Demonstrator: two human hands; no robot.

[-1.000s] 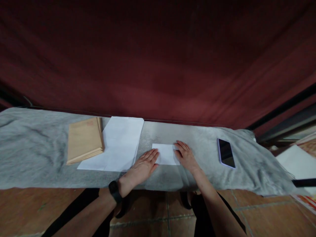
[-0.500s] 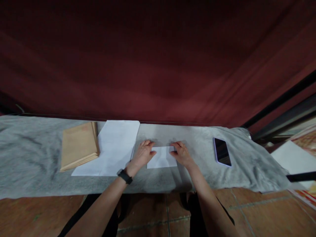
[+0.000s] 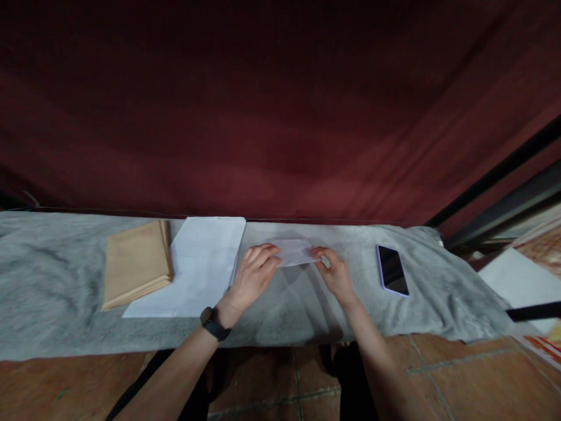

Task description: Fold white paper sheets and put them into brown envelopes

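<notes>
A small folded white paper (image 3: 294,251) is lifted a little off the grey cloth (image 3: 65,280), held at both ends. My left hand (image 3: 254,275), with a black watch on the wrist, pinches its left end. My right hand (image 3: 335,272) pinches its right end. To the left of my hands a stack of white sheets (image 3: 201,263) lies flat, and beside that rests a stack of brown envelopes (image 3: 135,263).
A phone with a pale case (image 3: 392,270) lies screen up on the cloth to the right. A dark red curtain (image 3: 280,117) hangs behind the table. White paper (image 3: 512,280) sits at the far right. Brown floor tiles (image 3: 460,380) show below.
Both hands went from resting flat beside the paper to gripping its ends. The paper has come up off the cloth and moved slightly away from me.
</notes>
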